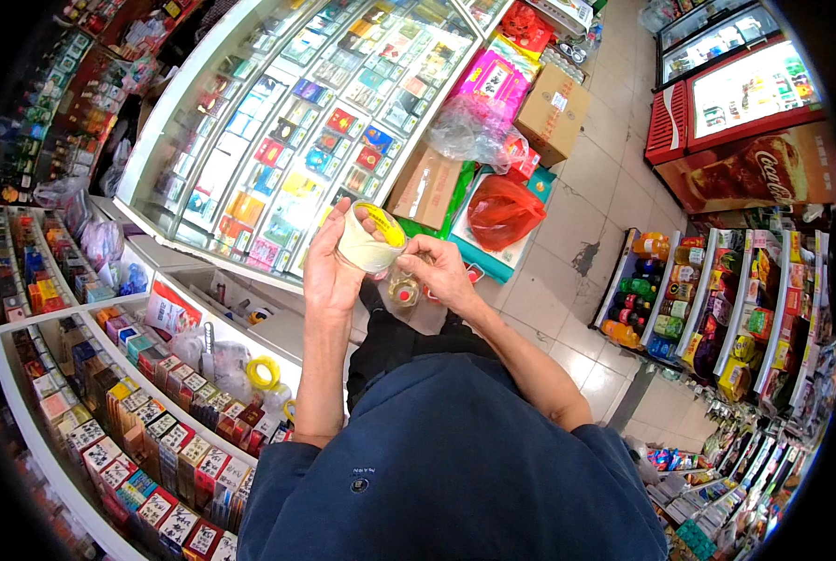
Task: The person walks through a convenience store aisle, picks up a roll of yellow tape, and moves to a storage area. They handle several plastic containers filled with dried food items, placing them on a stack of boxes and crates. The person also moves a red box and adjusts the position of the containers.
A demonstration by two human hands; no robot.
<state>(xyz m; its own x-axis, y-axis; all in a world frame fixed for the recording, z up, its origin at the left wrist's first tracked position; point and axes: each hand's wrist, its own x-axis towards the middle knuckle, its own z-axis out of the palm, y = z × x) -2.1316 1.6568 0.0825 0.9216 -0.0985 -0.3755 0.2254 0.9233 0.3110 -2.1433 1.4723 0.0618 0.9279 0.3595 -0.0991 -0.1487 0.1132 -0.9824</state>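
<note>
My left hand (pixel 332 270) holds a wide roll of pale adhesive tape (pixel 367 244), its fingers passing through the yellow-lined core. At the roll's right side my right hand (pixel 437 272) has thumb and fingers pinched together; whether tape lies between them is too small to tell. Just below the roll, a clear bottle with a red mark (pixel 405 291) shows between my forearms, over the floor. The lit glass display counter (pixel 285 189), filled with small packs, stands beyond my left hand.
Cardboard boxes (pixel 553 112), a red plastic bag (pixel 506 212) and clear plastic wrapping (pixel 470 133) lie along the counter's right side. Shelves of cartons (pixel 172 449) curve round on the left, with yellow tape rolls (pixel 263 373) nearby. Drink shelves (pixel 660 294) and a red fridge (pixel 747 154) stand right.
</note>
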